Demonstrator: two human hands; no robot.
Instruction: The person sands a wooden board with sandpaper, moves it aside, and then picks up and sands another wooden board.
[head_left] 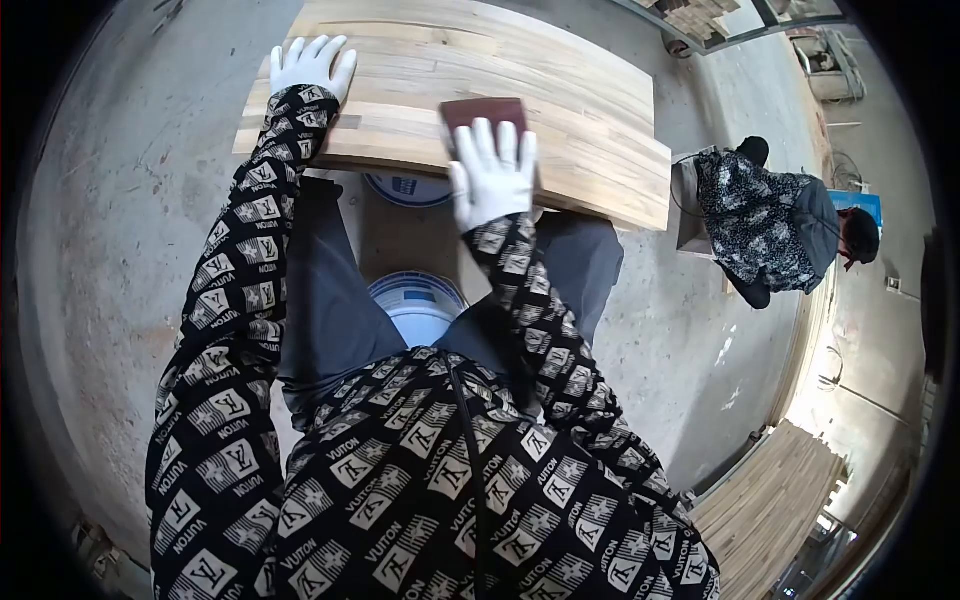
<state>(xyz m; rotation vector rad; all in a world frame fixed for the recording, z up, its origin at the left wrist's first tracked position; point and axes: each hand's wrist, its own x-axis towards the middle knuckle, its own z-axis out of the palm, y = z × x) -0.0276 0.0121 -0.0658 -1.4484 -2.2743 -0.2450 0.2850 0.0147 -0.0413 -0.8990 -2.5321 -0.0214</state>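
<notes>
A pale wooden panel (590, 120) made of glued strips lies across the top of the view, close to my knees. My left hand (312, 65), in a white glove, rests flat with spread fingers on its left part. Near the panel's front edge, my gloved right hand (495, 178) holds a dark reddish-brown piece of sandpaper (483, 110) against the wood. The fingers lie over the sandpaper, with the thumb at its left side. Part of the sandpaper is hidden under the hand.
Between my legs stands a light-blue bucket (415, 305), with another bucket (410, 190) partly under the panel. At right, another person (765, 220) sits low near a blue box (858, 207). Stacked wooden boards (770, 505) lie at lower right; a metal rack (740, 25) stands at upper right.
</notes>
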